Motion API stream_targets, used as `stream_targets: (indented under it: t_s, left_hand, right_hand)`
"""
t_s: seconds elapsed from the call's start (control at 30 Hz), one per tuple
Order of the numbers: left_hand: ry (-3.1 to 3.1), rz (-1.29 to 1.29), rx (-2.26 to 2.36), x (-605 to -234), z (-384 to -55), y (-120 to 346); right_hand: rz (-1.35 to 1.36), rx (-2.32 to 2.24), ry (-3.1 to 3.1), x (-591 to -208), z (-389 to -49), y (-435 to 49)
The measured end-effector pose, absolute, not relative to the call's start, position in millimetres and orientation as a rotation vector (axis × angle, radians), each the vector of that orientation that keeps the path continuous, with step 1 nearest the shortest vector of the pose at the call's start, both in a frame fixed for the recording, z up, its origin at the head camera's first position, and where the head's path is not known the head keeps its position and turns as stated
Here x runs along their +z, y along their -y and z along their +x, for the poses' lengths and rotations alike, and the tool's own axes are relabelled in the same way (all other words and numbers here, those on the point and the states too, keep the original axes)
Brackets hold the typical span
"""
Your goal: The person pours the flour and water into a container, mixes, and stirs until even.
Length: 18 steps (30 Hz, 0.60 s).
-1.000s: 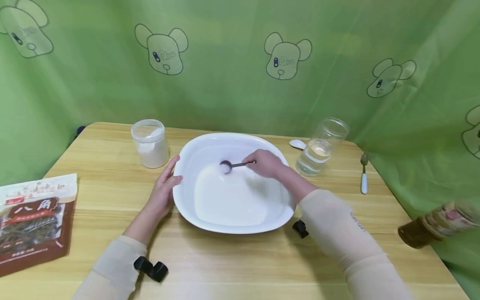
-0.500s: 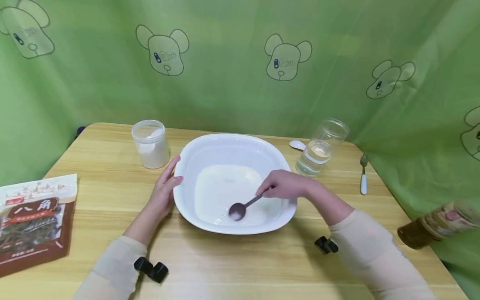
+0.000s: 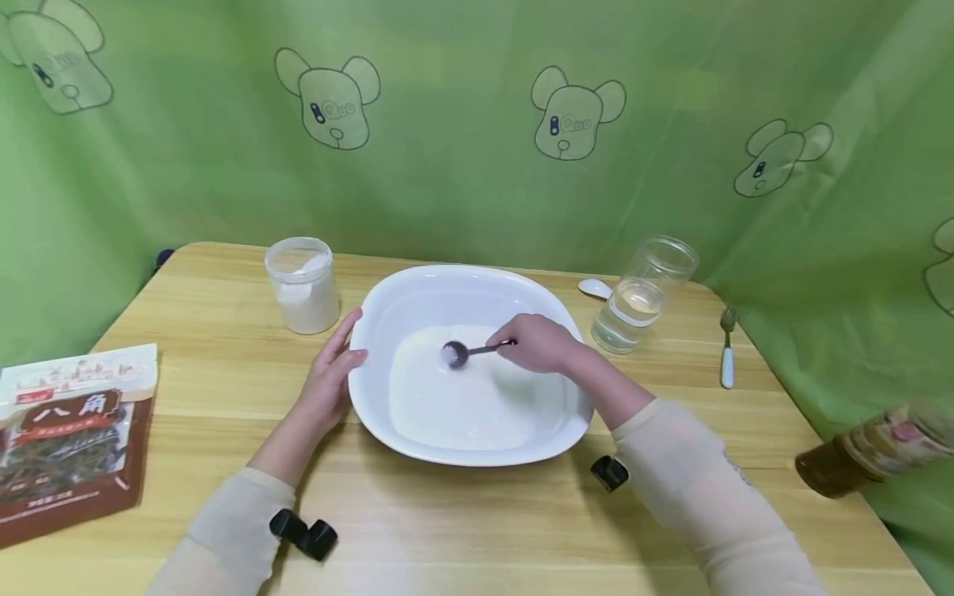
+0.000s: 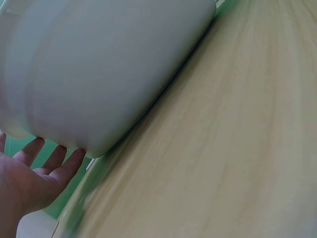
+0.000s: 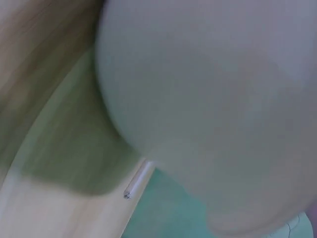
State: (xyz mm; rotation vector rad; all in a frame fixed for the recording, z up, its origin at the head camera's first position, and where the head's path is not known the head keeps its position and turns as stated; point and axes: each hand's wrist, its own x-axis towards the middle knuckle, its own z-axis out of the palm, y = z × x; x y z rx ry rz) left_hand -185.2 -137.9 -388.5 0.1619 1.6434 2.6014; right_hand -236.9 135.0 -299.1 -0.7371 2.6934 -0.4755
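Observation:
My left hand (image 3: 328,385) holds a large white oval basin (image 3: 465,290) at its left side, thumb at the rim. In the left wrist view, the fingertips (image 4: 75,154) rest against its outer wall. My right hand (image 3: 537,341) reaches over the basin from the right and pinches the thin handle of a small dark spoon (image 3: 456,354). Something white lies in the spoon's round bowl, which hangs over the middle of the basin. Beneath it the basin's bottom looks bright white. The basin's outside fills most of the right wrist view, where the right hand's grip is hidden.
An open jar of white powder (image 3: 305,298) stands behind left, a clear jar of water (image 3: 633,310) behind right beside a white spoon (image 3: 595,288). A fork (image 3: 726,356) and brown bottle (image 3: 868,447) are at the right. A star anise bag (image 3: 70,447) lies left.
The right hand and spoon swung from the basin's far side toward its near edge, then back to the middle. The left hand stays on the basin, which has kept its place.

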Motion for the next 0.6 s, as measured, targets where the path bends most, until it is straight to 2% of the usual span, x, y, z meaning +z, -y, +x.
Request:
stream_targets:
  t_s: [0.2, 0.43, 0.6]
  left_hand:
    - [-1.642, 0.167, 2.612, -387, -186, 136]
    - [-1.638, 0.166, 2.617, -387, -185, 137]
    - [-1.64, 0.169, 2.611, -388, -185, 137]
  right_hand:
    - [-0.836, -0.461, -2.545, -287, -229, -153]
    - [-0.505, -0.26, -2.807, -279, -234, -163]
    - [-0.483, -0.355, -2.878, -298, -247, -141]
